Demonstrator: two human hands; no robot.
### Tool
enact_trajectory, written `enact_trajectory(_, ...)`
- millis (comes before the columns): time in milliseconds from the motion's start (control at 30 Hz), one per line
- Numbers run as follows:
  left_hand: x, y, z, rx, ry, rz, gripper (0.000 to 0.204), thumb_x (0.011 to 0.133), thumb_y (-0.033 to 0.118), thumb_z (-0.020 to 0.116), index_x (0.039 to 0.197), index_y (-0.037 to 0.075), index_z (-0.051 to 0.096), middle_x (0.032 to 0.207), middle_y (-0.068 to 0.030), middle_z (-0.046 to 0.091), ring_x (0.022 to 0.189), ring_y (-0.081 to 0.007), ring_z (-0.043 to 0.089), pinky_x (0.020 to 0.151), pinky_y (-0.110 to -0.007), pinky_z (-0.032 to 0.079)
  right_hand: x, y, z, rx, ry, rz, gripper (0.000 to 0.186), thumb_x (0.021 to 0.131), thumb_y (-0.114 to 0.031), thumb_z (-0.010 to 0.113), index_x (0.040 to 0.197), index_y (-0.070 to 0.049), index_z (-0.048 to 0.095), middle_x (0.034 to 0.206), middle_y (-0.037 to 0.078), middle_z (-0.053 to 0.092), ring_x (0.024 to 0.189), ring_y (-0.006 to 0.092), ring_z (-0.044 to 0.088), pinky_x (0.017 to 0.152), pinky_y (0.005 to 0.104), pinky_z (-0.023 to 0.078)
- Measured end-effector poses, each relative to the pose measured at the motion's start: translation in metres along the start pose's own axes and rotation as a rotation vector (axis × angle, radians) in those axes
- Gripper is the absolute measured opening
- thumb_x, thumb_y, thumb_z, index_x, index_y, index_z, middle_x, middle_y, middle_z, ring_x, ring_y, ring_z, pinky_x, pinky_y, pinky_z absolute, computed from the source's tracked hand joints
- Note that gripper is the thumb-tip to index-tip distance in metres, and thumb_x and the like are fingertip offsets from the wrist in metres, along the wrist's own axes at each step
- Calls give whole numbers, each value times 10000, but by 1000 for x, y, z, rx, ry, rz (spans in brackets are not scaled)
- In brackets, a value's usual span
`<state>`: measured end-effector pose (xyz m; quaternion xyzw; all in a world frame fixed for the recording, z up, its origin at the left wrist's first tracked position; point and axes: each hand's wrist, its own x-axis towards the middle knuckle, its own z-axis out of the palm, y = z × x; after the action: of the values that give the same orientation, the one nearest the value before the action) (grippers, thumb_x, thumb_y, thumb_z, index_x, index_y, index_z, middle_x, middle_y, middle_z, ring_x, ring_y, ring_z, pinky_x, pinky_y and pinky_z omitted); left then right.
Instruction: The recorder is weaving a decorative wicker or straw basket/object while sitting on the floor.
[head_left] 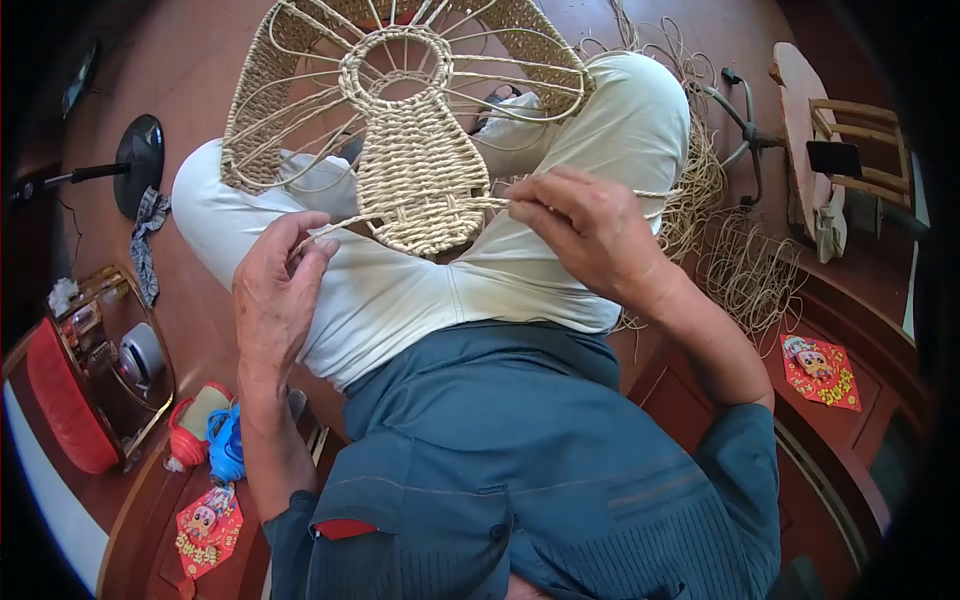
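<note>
Cord point(494, 203), thin, twisted, in the pinch of both hands point(277, 283) point(592, 230), either side of ribbed, bulbous wickerwork point(420, 160)

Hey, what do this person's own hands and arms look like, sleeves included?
The left hand and right hand are bare, with no gloves or watch visible. Short, dark blue-green sleeves leave the forearms uncovered.

Two hands point(275, 290) point(600, 235), one woven piece point(420, 165), two red paper decorations point(210, 530) point(820, 372)
</note>
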<state>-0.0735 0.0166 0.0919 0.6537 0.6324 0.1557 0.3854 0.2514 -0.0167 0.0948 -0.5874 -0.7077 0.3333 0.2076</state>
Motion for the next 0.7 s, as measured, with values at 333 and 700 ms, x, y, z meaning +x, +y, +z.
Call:
enact_trajectory(333, 1, -1, -4, -6, -28, 22, 275, 911, 78, 745, 1182, 32, 733, 834, -48, 633, 766, -157, 616, 740, -322, 516, -53, 103, -94, -359, 450, 71, 117, 1010, -87, 705, 1089, -6, 737, 975, 126, 732, 829, 205, 707, 767, 340, 564)
enact_trajectory(700, 3, -5, -7, -164, -76, -37, 238, 943, 86, 747, 1172, 22, 737, 848, -2, 656, 765, -88, 584, 727, -285, 501, -324, 327, -445, -1006, 765, 1593, 485, 991, -477, 656, 1309, -127, 763, 1320, 124, 756, 1212, 299, 717, 1035, 434, 539)
